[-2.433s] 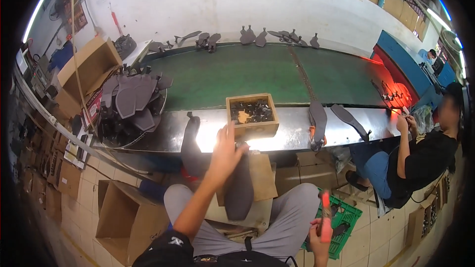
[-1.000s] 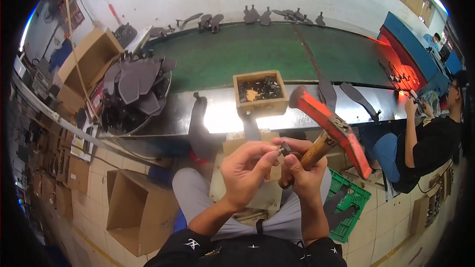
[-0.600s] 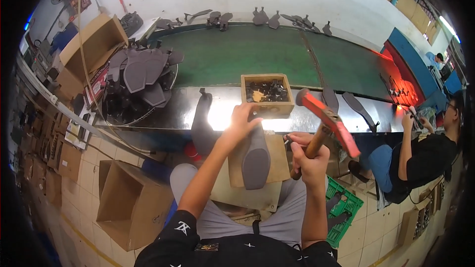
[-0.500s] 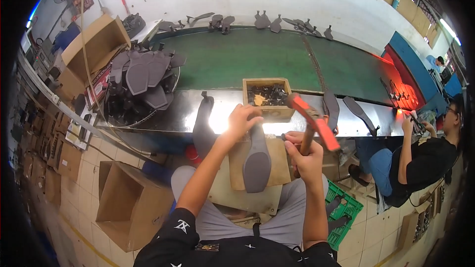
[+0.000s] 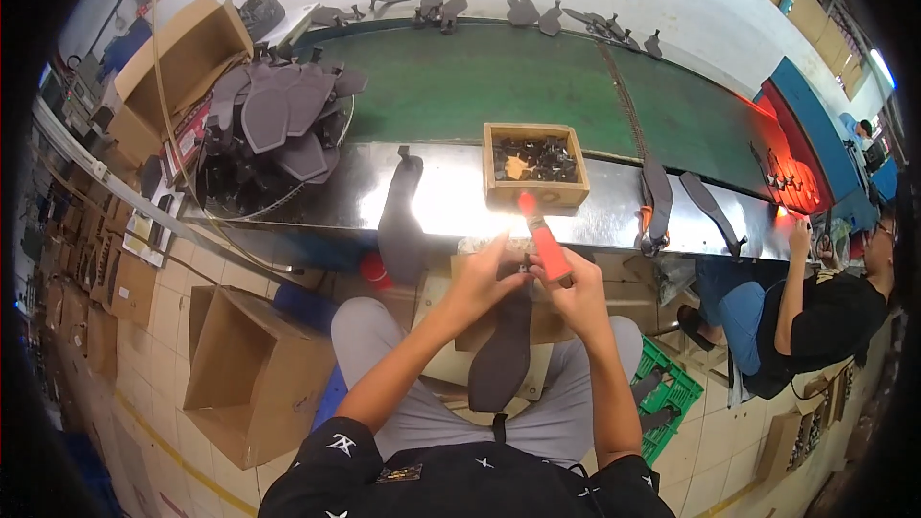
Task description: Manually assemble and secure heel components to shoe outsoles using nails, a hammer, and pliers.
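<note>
A dark grey shoe sole (image 5: 501, 355) lies over the work block between my knees, its broad end toward me. My left hand (image 5: 477, 283) pinches around the sole's narrow far end, fingers closed. Close against it, my right hand (image 5: 580, 293) keeps hold of a hammer (image 5: 550, 247) with a red head, which sits above the fingers. The right thumb and fingertips also meet at the sole's narrow end; whether they pinch a small part there I cannot tell. Just beyond the hands, a wooden box (image 5: 535, 196) holds small black pieces.
A basket piled with soles (image 5: 278, 115) stands at left on the metal ledge. Single soles (image 5: 401, 216) lie along that ledge, with a green conveyor belt (image 5: 460, 86) behind. An open cardboard box (image 5: 240, 384) and a green crate (image 5: 662, 393) flank me. A co-worker (image 5: 811, 297) sits at right.
My right hand has brought the hammer leftward to the sole's narrow end, beside my left hand. The sole has shifted toward me and tilted. The view has moved slightly.
</note>
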A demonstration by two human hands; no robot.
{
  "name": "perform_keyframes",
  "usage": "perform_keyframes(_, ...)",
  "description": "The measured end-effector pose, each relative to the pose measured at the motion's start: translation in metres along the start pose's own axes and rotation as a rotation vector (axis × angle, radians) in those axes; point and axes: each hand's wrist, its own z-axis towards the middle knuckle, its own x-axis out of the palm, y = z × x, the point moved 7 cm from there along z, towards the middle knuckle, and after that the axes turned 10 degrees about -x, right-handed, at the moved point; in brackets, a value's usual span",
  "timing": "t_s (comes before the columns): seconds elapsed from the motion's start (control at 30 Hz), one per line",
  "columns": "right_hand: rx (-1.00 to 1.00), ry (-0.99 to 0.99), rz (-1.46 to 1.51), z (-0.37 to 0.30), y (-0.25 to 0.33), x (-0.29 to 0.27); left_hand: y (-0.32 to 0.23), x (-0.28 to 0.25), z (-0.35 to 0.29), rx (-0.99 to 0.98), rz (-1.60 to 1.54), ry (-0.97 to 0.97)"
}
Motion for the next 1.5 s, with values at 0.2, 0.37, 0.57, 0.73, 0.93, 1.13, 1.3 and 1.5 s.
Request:
perform_keyframes(0.2, -0.021, 0.073, -0.080, 0.001, 0.011, 0.001, 0.010, 0.002, -0.001, -0.126, -0.127, 0.021)
perform_keyframes(0.37, -0.129, 0.093, -0.175, 0.001, 0.020, 0.005, 0.003, -0.007, -0.001, 0.018, -0.056, -0.096)
perform_keyframes(0.57, -0.122, 0.133, -0.286, -0.001, 0.023, -0.001, 0.015, 0.000, 0.007, -0.316, -0.251, 0.221)
perform_keyframes(0.73, 0.137, -0.156, -0.037, -0.022, 0.027, -0.011, 0.013, -0.004, 0.010, -0.203, -0.326, 0.202)
perform_keyframes(0.93, 0.080, -0.134, -0.316, -0.063, 0.104, -0.014, 0.014, -0.003, 0.008, -0.270, -0.398, 0.233)
perform_keyframes(1.13, 0.081, -0.024, -0.350, -0.067, 0.108, -0.001, 0.017, -0.004, 0.008, -0.242, -0.439, 0.192)
perform_keyframes(1.3, -0.145, -0.227, -0.462, -0.072, 0.159, -0.018, 0.022, -0.002, 0.000, 0.052, 0.077, 0.036)
perform_keyframes(1.5, 0.010, -0.045, -0.488, -0.062, 0.127, -0.009, 0.025, 0.005, 0.000, -0.064, 0.381, 0.118)
